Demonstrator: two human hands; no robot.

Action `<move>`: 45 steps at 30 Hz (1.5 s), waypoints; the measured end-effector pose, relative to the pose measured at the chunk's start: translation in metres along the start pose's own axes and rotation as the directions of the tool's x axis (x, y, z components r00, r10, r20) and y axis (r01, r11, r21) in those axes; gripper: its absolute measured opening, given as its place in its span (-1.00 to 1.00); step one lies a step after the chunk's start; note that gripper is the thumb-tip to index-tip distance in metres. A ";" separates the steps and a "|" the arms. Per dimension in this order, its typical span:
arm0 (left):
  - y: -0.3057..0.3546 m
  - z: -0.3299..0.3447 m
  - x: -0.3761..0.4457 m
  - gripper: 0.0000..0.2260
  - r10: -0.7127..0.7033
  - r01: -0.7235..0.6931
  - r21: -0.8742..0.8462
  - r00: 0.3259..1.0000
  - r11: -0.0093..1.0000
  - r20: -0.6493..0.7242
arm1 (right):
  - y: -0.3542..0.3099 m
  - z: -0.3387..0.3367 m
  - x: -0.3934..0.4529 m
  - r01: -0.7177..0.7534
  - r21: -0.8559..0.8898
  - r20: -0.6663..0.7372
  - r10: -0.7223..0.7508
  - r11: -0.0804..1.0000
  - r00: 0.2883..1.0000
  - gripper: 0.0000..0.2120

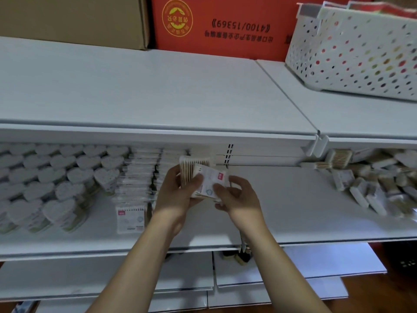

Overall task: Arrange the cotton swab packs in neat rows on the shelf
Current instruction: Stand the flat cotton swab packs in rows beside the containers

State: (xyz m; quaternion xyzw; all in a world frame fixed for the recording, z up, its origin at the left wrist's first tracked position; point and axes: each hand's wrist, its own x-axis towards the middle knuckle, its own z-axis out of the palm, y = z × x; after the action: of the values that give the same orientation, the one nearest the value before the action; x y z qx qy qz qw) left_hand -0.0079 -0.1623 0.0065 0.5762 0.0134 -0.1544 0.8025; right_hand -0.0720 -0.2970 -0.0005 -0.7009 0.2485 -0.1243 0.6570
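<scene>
White shelf [293,199]: a flat metal board, bare directly right of the hands. A second white board [146,91] runs above the hands; further boards show below the wrists. On the upper board, beyond the hands, stand a brown carton [74,19] and a red carton [225,26] with printing that reads upside down. A white perforated basket [352,55] sits up and to the right.

Left hand [178,195] and right hand [239,197]: both closed around a small stack of packs [203,175], held over the shelf in front of the stocked rows. The left thumb lies across the front of the stack; the right fingers grip its lower right corner. The packs are flat and clear, showing wooden-stemmed swabs, with a white label card bearing a small red square.

Just left of the hands, matching packs stand in rows [137,177] running front to back, the front one face-out. Further left are heart-shaped tubs [52,184], also in rows. Far right of the hands lies a loose heap [379,186] of packs, unsorted.

The heap is blurred; individual packs there cannot be counted. Label print is illegible. The number of packs in the held stack cannot be determined.
</scene>
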 end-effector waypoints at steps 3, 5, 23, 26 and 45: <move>0.002 0.002 -0.002 -0.77 0.021 -0.021 0.024 1.000 0.999 -0.011 | 0.002 0.002 0.001 0.018 0.051 0.013 -0.019 0.999 1.000 -0.81; 0.007 0.000 -0.001 -0.82 0.044 -0.042 0.056 0.998 0.998 -0.036 | -0.001 -0.001 0.007 0.070 0.096 -0.033 -0.067 0.993 0.997 -0.83; 0.019 -0.051 -0.011 -0.82 0.009 0.011 0.066 0.956 0.998 -0.294 | 0.056 0.032 0.102 0.587 -0.728 0.258 -0.651 0.355 0.714 -0.69; 0.019 -0.050 -0.012 -0.80 -0.019 0.036 0.054 0.958 0.998 -0.285 | 0.058 0.030 0.106 0.579 -0.762 0.262 -0.679 0.290 0.686 -0.68; 0.002 -0.010 -0.012 -0.53 0.153 -0.163 0.180 0.986 0.970 0.070 | -0.007 -0.005 0.007 0.030 0.066 0.176 -0.041 0.997 0.984 -0.66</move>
State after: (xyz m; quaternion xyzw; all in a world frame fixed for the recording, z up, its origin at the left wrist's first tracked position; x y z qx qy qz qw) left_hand -0.0171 -0.1493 0.0076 0.6430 -0.0692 -0.1066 0.7553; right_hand -0.0669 -0.3046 0.0059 -0.6923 0.1725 -0.0808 0.6960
